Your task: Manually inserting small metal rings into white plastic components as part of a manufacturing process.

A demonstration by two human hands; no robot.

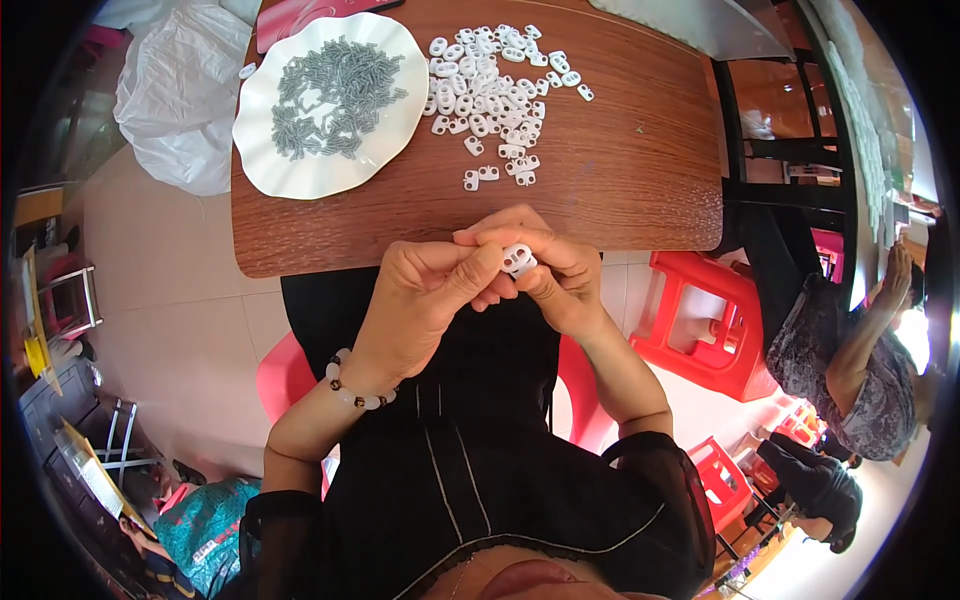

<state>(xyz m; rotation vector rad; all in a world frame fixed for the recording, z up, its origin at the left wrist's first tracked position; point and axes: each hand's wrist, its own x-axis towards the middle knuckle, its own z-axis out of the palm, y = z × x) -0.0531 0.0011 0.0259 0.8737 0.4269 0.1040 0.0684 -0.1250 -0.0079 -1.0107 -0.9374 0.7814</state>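
Just off the table's near edge, my left hand (437, 285) and my right hand (553, 262) meet around one small white two-hole cord lock (517, 260). The left thumb and fingers press at its left side, while the right thumb and index finger pinch it from the right. Its face with the two holes points up; its underside is hidden by my fingers. Farther back on the table lies a loose pile of the same white cord locks (490, 90). To its left, a white wavy-rimmed plate (262, 160) holds many small grey metal springs (340, 95).
The brown wooden table (610, 150) has a pink flat item (310, 20) behind the plate. A white plastic bag (175, 110) is at the left. Red plastic stools (700, 330) stand at the right, where other people (850, 360) sit. A teal bag (205, 530) is lower left.
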